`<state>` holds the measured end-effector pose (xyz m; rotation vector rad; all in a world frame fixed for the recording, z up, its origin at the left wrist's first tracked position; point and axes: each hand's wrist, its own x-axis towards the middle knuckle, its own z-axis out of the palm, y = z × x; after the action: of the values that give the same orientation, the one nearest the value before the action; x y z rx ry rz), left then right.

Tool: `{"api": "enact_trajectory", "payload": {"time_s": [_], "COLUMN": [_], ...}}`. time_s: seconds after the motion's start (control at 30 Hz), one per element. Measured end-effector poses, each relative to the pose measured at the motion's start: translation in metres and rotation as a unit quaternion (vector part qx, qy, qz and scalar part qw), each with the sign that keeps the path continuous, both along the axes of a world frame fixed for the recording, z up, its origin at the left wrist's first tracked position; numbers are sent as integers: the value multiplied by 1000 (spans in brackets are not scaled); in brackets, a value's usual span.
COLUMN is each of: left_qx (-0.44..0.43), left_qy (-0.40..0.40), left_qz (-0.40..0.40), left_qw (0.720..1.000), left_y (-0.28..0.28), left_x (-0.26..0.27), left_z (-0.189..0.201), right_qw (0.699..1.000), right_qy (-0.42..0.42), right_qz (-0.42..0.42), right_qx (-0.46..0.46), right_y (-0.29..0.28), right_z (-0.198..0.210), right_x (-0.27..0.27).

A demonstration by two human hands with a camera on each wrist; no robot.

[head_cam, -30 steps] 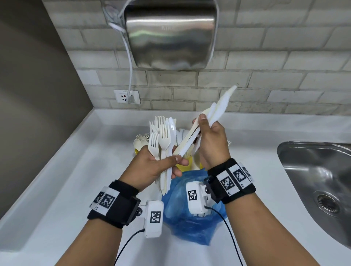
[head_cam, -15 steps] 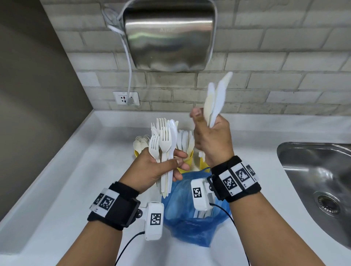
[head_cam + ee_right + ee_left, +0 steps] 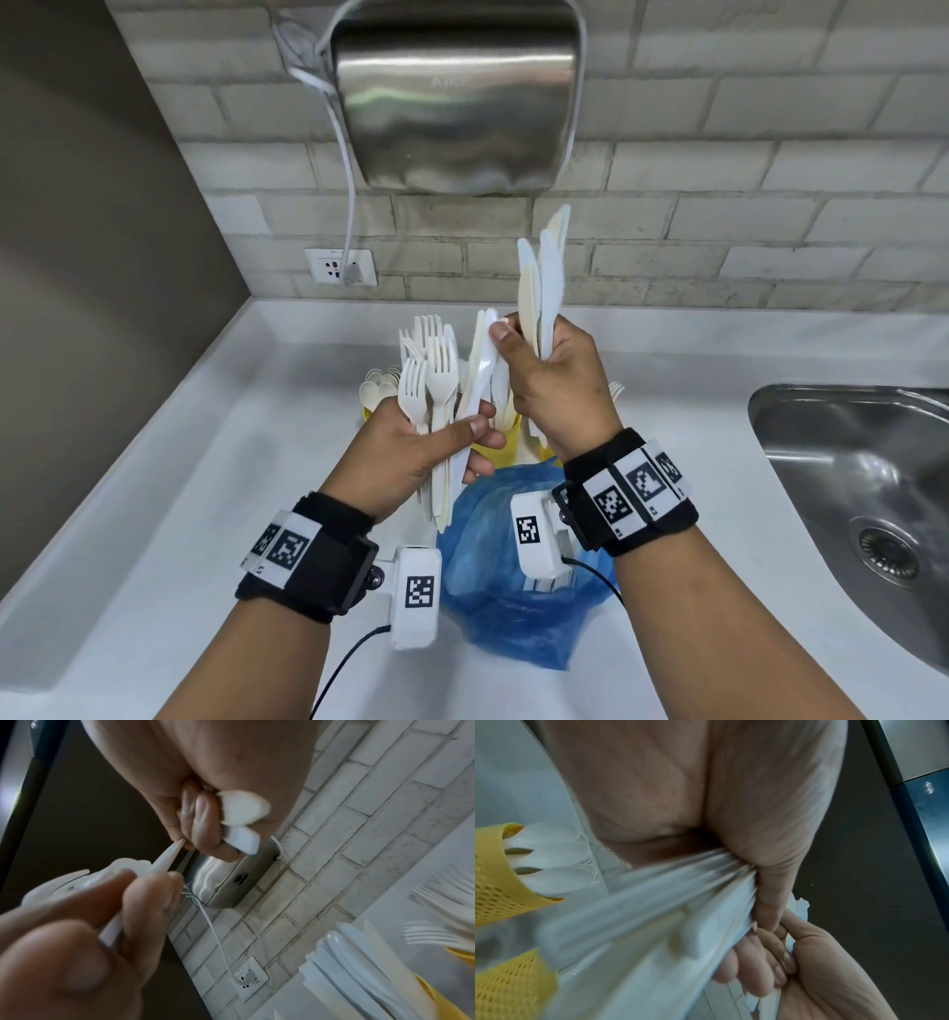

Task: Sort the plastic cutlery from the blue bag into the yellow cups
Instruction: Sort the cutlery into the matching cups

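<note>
My left hand (image 3: 457, 437) grips a bundle of white plastic forks (image 3: 434, 380) and knives above the blue bag (image 3: 513, 596). To its right, my right hand (image 3: 524, 354) holds several knives (image 3: 542, 288) upright, and its thumb and forefinger pinch the tip of one more knife (image 3: 482, 360) in the left bundle. Yellow cups (image 3: 506, 437) stand behind the hands, mostly hidden. In the left wrist view one yellow cup (image 3: 498, 882) holds spoons (image 3: 557, 858). In the right wrist view another yellow cup (image 3: 434, 1004) holds knives (image 3: 359, 963), with forks (image 3: 437, 923) beyond.
A steel hand dryer (image 3: 452, 97) hangs on the brick wall, its cord running to a wall socket (image 3: 341, 267). A steel sink (image 3: 862, 509) is set into the white counter (image 3: 179, 488) at right. A dark wall closes off the left side.
My right hand pulled knives out of the left bundle and raised them upright, then came back down to the bundle and now pinches another knife's tip. The left hand stayed put.
</note>
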<state>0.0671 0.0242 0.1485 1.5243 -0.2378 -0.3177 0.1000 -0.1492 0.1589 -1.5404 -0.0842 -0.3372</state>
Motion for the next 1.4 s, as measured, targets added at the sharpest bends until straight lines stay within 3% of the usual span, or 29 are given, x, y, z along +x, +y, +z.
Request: {"api": "enact_trajectory", "payload": {"time_s": [0.2,0.37,0.5,0.67,0.8,0.87,1.03,1.2,1.3,1.4], "left_qx": [-6,-9,5,10,17,26,12,9,-20,-36], "left_qy": [0,-8,-1,-14,-29,-44,-64,-63,-42,-24], "left_qz": [7,-2,2,-19,-22,-25,-48,-32,-56,-70], "left_qw": [1000,1000,1000,1000,999,998,997,997,997,997], "left_y": [-1,0,2,0,2,4,5,1,1,1], "left_x": [0,0,0,-1,-1,0,4,8,8,10], "left_z": [-1,-3,-3,-3,-1,-3,-10,-15,-17,-18], "right_qw": [998,998,991,954,869,858,918,975,989,985], "right_qy": [26,33,65,106,121,116,60,35,37,51], "right_qz": [3,57,8,-70,-15,-29,-78,16,92,137], "right_qx": [52,11,116,270,479,500,384,217,111,87], "right_y": [6,9,9,3,-4,-8,-8,-3,-3,-5], "right_z": [-3,-6,-1,-7,-2,0,7,12,13,12], "right_x": [-6,-13,-9,0,2,5,10,5,1,-1]}}
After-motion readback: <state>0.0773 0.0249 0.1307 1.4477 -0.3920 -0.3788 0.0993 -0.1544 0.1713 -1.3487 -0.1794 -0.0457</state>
